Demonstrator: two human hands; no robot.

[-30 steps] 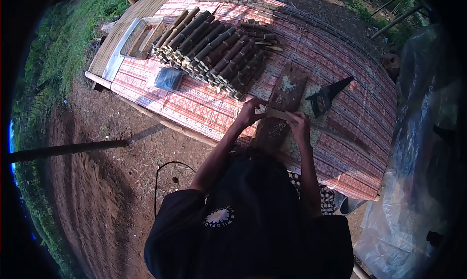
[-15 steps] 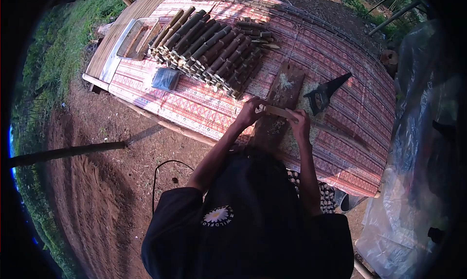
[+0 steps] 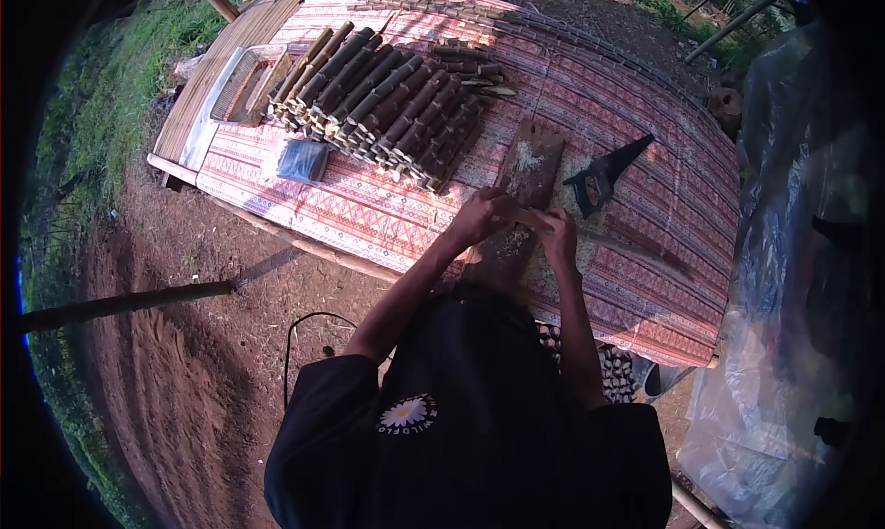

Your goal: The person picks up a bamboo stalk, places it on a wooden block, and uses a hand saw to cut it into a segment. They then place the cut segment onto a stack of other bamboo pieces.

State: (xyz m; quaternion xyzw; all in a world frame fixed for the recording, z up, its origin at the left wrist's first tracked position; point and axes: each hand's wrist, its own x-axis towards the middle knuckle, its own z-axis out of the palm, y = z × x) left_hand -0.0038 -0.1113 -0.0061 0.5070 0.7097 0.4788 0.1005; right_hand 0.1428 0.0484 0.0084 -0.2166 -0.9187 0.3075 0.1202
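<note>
A short tan strip (image 3: 524, 217) spans the small gap between my hands, over a dark wooden board (image 3: 536, 160) dusted with pale shavings. My left hand (image 3: 479, 217) is closed on its left end, and the fingers hide most of that end. At the other end, my right hand (image 3: 559, 239) pinches it between thumb and fingers. Whether the strip is wood or something else is too small to tell. A hand saw (image 3: 604, 177) with a dark handle and blade lies just right of the board, apart from both hands.
A large stack of cut brown stems (image 3: 387, 91) lies left of the board on the patterned red cloth (image 3: 369, 206). Near it are a blue packet (image 3: 302, 160) and a wire tray (image 3: 241, 91). Clear plastic sheeting (image 3: 770, 345) hangs at the right.
My hands have come slightly closer together, and less of the tan strip shows between them. The whole view has shifted a little; the saw and stems lie as before.
</note>
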